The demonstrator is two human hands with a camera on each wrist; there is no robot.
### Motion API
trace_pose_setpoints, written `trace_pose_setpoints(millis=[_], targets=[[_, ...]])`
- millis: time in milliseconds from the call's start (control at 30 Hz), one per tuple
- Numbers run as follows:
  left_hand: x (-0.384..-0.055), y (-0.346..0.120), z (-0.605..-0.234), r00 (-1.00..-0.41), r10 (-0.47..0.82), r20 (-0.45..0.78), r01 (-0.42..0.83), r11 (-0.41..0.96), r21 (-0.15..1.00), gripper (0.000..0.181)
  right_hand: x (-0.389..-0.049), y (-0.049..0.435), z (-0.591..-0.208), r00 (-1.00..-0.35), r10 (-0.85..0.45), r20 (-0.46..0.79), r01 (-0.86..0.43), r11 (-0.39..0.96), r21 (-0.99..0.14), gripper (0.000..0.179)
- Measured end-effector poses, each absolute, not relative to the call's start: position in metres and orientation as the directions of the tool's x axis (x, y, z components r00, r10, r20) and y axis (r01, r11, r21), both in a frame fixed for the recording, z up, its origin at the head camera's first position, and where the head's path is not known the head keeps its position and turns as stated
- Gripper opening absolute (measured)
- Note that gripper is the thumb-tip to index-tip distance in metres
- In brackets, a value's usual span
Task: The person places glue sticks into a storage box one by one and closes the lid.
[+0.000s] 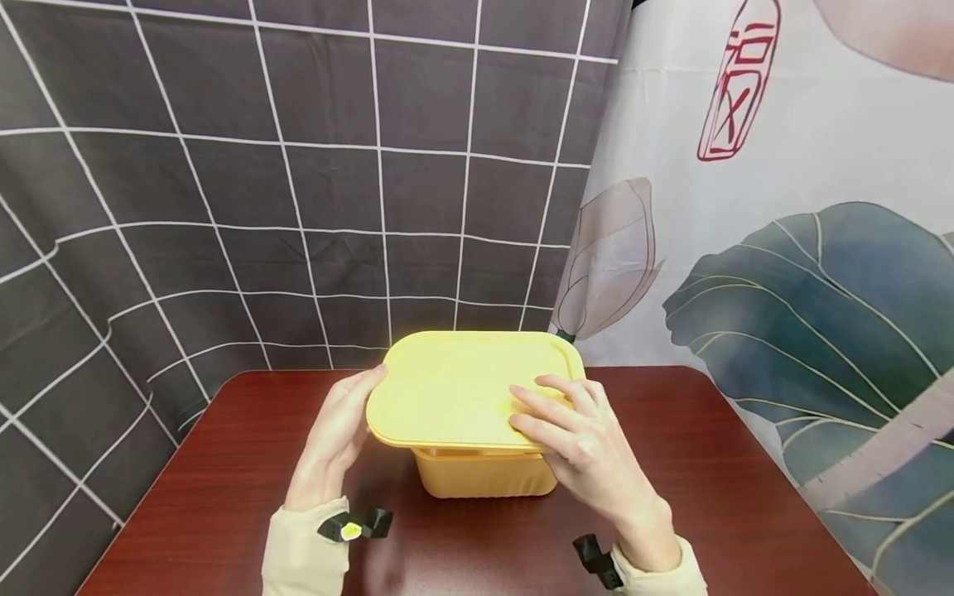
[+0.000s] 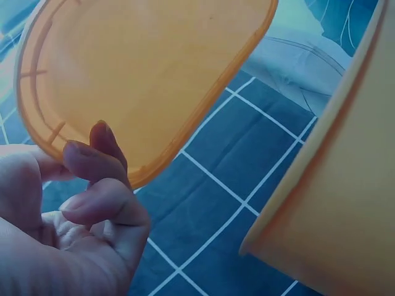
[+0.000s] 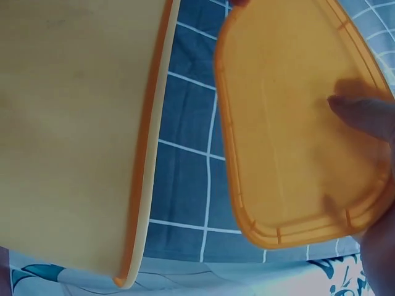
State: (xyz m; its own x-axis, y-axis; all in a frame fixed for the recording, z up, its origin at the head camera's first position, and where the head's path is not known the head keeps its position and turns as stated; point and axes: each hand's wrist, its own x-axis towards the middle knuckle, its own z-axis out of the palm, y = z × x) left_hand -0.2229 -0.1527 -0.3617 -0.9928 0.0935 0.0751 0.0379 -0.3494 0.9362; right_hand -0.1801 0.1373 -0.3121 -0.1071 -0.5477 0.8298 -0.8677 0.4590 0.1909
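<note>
A yellow plastic lid [image 1: 447,389] is held over a yellow rectangular box [image 1: 486,477] on the table, covering most of it in the head view. My left hand [image 1: 337,437] pinches the lid's left end, its fingers curled beneath the rim in the left wrist view. At the other end my right hand [image 1: 585,439] grips the lid, fingers spread on top and thumb [image 3: 365,115] against the underside. Both wrist views show a gap between lid and box wall [image 3: 68,135]. The inside of the box is hidden.
The dark red wooden table [image 1: 238,463] has rounded far corners. Behind it hangs a grey cloth [image 1: 320,190] with a white grid. To the right is a white cloth [image 1: 671,108] printed with leaves and a red seal.
</note>
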Motion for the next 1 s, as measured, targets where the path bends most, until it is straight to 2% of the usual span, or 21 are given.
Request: trace_pose_setpoints(millis=[133, 267, 433, 633, 767, 867, 1000], targets=[[-0.224, -0.149, -0.362, -0.996, 0.051, 0.079, 0.054, -0.38, 0.923, 0.028, -0.186, 0.15, -0.315, -0.217, -0.543, 0.811, -0.887, 0.457, 0.069, 0.04], [-0.225, -0.145, -0.362, -0.998, 0.006, 0.058, 0.052, -0.38, 0.924, 0.028, -0.19, 0.172, -0.318, -0.381, -0.534, 0.755, -0.846, 0.53, -0.052, 0.052], [-0.226, -0.142, -0.364, -0.999, -0.039, 0.038, 0.049, -0.336, 0.94, 0.029, -0.199, 0.202, -0.325, -0.553, -0.435, 0.71, -0.746, 0.638, -0.19, 0.049], [-0.227, -0.137, -0.367, -0.998, -0.048, 0.047, 0.058, -0.265, 0.963, 0.031, -0.207, 0.223, -0.338, -0.713, -0.2, 0.672, -0.575, 0.715, -0.397, 0.038], [-0.227, -0.134, -0.368, -0.998, -0.038, 0.04, 0.049, -0.249, 0.967, 0.033, -0.213, 0.223, -0.344, -0.818, -0.054, 0.572, -0.45, 0.679, -0.579, 0.029], [-0.227, -0.131, -0.368, -0.999, -0.037, 0.029, 0.037, -0.245, 0.969, 0.034, -0.217, 0.219, -0.347, -0.886, 0.03, 0.464, -0.353, 0.606, -0.713, 0.031], [-0.228, -0.127, -0.367, -0.999, -0.026, 0.023, 0.028, -0.249, 0.968, 0.033, -0.219, 0.213, -0.348, -0.938, 0.075, 0.339, -0.263, 0.484, -0.835, 0.037]])
